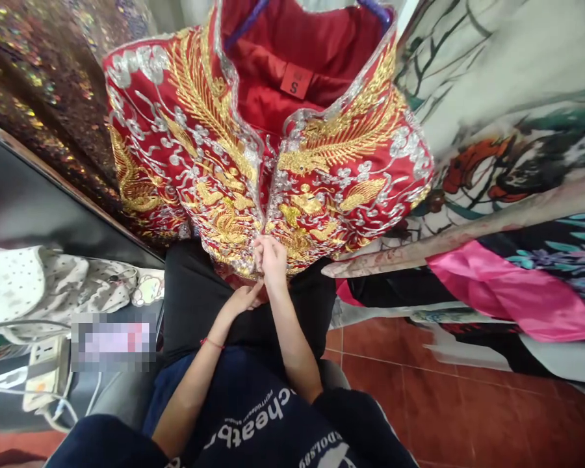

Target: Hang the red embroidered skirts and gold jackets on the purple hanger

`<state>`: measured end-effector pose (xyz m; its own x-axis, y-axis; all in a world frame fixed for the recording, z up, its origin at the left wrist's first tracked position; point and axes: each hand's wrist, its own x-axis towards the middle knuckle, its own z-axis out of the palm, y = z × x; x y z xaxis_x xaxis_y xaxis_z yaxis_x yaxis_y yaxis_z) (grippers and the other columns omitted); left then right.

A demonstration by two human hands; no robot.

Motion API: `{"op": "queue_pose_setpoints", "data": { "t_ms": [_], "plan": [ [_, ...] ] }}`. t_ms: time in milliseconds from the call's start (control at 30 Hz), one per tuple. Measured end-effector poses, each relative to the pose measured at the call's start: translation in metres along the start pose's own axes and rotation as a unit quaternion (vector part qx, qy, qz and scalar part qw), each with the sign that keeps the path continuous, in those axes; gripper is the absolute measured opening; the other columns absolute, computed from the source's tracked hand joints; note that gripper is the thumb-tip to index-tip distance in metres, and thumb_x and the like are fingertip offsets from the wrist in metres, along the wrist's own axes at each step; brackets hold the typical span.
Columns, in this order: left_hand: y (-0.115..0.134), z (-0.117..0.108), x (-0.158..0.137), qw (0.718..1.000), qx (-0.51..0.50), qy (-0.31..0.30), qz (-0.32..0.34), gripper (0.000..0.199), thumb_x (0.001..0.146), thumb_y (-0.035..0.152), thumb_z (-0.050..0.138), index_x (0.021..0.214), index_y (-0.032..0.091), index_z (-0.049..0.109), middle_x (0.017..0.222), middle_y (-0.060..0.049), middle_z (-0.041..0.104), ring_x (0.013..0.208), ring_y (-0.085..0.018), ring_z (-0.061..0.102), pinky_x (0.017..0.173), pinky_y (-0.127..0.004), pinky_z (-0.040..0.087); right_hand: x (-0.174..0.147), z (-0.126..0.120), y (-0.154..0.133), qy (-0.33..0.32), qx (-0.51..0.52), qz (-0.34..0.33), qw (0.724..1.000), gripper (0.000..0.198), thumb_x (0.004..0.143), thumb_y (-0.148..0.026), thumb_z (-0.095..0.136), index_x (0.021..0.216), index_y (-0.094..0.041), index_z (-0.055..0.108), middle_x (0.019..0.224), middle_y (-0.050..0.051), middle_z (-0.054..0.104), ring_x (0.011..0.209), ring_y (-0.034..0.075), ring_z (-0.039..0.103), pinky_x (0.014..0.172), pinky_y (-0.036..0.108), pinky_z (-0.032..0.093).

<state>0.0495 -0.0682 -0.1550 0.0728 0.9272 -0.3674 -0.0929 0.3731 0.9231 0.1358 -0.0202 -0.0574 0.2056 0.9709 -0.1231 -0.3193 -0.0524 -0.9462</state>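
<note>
A red jacket (322, 149) with gold and silver embroidery hangs in front of me on a purple hanger (247, 25). Inside its stand-up collar is a red label (296, 80) marked S. My right hand (272, 257) is closed, its fingers pinching the front opening's edge low on the jacket. Just below and to the left, my left hand (244, 300) is at the hem, thumb and fingers closed around the lower front edge. The fabric partly hides its fingertips. The jacket's lower part rests against my black-clad lap (190, 292).
Sequined brown cloth (53, 97) hangs at the left beside a dark panel (53, 188). A spotted white cloth bag (88, 283) and a power strip (43, 370) with cables lie lower left. Printed garments (497, 117) and a pink cloth (511, 289) hang right, above red floor tiles (419, 396).
</note>
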Motion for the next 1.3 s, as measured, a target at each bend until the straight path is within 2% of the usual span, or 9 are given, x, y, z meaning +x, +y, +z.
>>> {"op": "queue_pose_setpoints", "data": {
  "t_ms": [100, 167, 233, 333, 500, 733, 933, 1100, 1300],
  "plan": [
    [0.029, -0.012, 0.001, 0.996, 0.080, 0.022, 0.032, 0.018, 0.072, 0.026, 0.083, 0.075, 0.018, 0.068, 0.070, -0.002, 0.065, 0.071, -0.017, 0.061, 0.067, -0.025, 0.044, -0.006, -0.009, 0.002, -0.019, -0.004, 0.016, 1.000, 0.027, 0.084, -0.039, 0.056, 0.067, -0.019, 0.061, 0.043, -0.010, 0.040, 0.039, 0.005, 0.032, 0.043, 0.020, 0.025],
    [0.052, -0.013, 0.005, 0.977, 0.166, 0.067, 0.118, 0.014, 0.072, 0.022, 0.078, 0.079, 0.021, 0.065, 0.076, 0.000, 0.065, 0.072, -0.016, 0.058, 0.069, -0.023, 0.040, -0.011, -0.007, 0.002, -0.023, 0.005, 0.034, 0.999, 0.025, 0.083, -0.038, 0.057, 0.067, -0.019, 0.062, 0.042, -0.009, 0.041, 0.039, 0.005, 0.033, 0.043, 0.020, 0.026],
    [0.073, -0.010, 0.012, 0.937, 0.255, 0.107, 0.214, 0.012, 0.075, 0.018, 0.069, 0.083, 0.022, 0.061, 0.080, 0.001, 0.064, 0.073, -0.015, 0.055, 0.070, -0.023, 0.038, -0.017, -0.004, 0.001, -0.025, 0.015, 0.054, 0.998, 0.026, 0.083, -0.039, 0.057, 0.067, -0.019, 0.061, 0.040, -0.009, 0.041, 0.037, 0.005, 0.032, 0.043, 0.021, 0.026],
    [0.088, -0.004, 0.021, 0.901, 0.319, 0.115, 0.270, 0.009, 0.078, 0.018, 0.061, 0.076, 0.022, 0.053, 0.071, 0.003, 0.054, 0.064, -0.013, 0.047, 0.065, -0.023, 0.034, -0.022, 0.001, 0.000, -0.018, 0.027, 0.057, 0.998, 0.029, 0.083, -0.042, 0.060, 0.065, -0.020, 0.059, 0.038, -0.010, 0.039, 0.034, 0.005, 0.029, 0.042, 0.022, 0.023],
    [0.083, -0.003, 0.028, 0.908, 0.321, 0.082, 0.256, 0.008, 0.084, 0.023, 0.056, 0.080, 0.022, 0.049, 0.066, 0.003, 0.050, 0.059, -0.013, 0.043, 0.062, -0.025, 0.029, -0.020, 0.004, 0.002, -0.022, 0.032, 0.025, 0.999, 0.029, 0.080, -0.041, 0.061, 0.061, -0.020, 0.056, 0.038, -0.010, 0.037, 0.034, 0.004, 0.027, 0.042, 0.022, 0.021],
    [0.073, -0.001, 0.031, 0.934, 0.263, 0.089, 0.226, 0.014, 0.082, 0.021, 0.056, 0.075, 0.023, 0.045, 0.063, 0.002, 0.047, 0.055, -0.014, 0.040, 0.059, -0.026, 0.026, -0.017, 0.015, -0.001, -0.005, 0.040, -0.002, 0.999, 0.029, 0.081, -0.038, 0.059, 0.059, -0.021, 0.054, 0.040, -0.009, 0.041, 0.037, 0.005, 0.031, 0.042, 0.022, 0.023],
    [0.066, 0.004, 0.030, 0.941, 0.243, 0.101, 0.214, 0.006, 0.085, 0.026, 0.063, 0.084, 0.022, 0.059, 0.074, -0.003, 0.059, 0.062, -0.017, 0.050, 0.060, -0.027, 0.028, -0.019, 0.043, -0.046, 0.007, 0.051, -0.111, 0.993, 0.027, 0.090, -0.034, 0.052, 0.067, -0.021, 0.057, 0.048, -0.008, 0.041, 0.044, 0.007, 0.034, 0.049, 0.023, 0.029],
    [0.066, 0.002, 0.031, 0.942, 0.231, 0.122, 0.210, 0.008, 0.083, 0.027, 0.067, 0.090, 0.022, 0.065, 0.073, -0.003, 0.061, 0.066, -0.020, 0.054, 0.060, -0.028, 0.031, -0.017, 0.065, -0.088, 0.011, 0.056, -0.147, 0.988, 0.029, 0.092, -0.041, 0.052, 0.072, -0.021, 0.059, 0.049, -0.008, 0.040, 0.045, 0.007, 0.034, 0.049, 0.023, 0.030],
    [0.066, 0.002, 0.032, 0.936, 0.239, 0.137, 0.220, 0.004, 0.084, 0.025, 0.067, 0.084, 0.020, 0.066, 0.072, -0.005, 0.063, 0.064, -0.019, 0.055, 0.062, -0.028, 0.036, -0.011, 0.071, -0.112, -0.019, 0.044, -0.193, 0.980, 0.032, 0.093, -0.047, 0.053, 0.076, -0.021, 0.059, 0.049, -0.008, 0.043, 0.045, 0.007, 0.035, 0.047, 0.022, 0.029]
  ]
}}
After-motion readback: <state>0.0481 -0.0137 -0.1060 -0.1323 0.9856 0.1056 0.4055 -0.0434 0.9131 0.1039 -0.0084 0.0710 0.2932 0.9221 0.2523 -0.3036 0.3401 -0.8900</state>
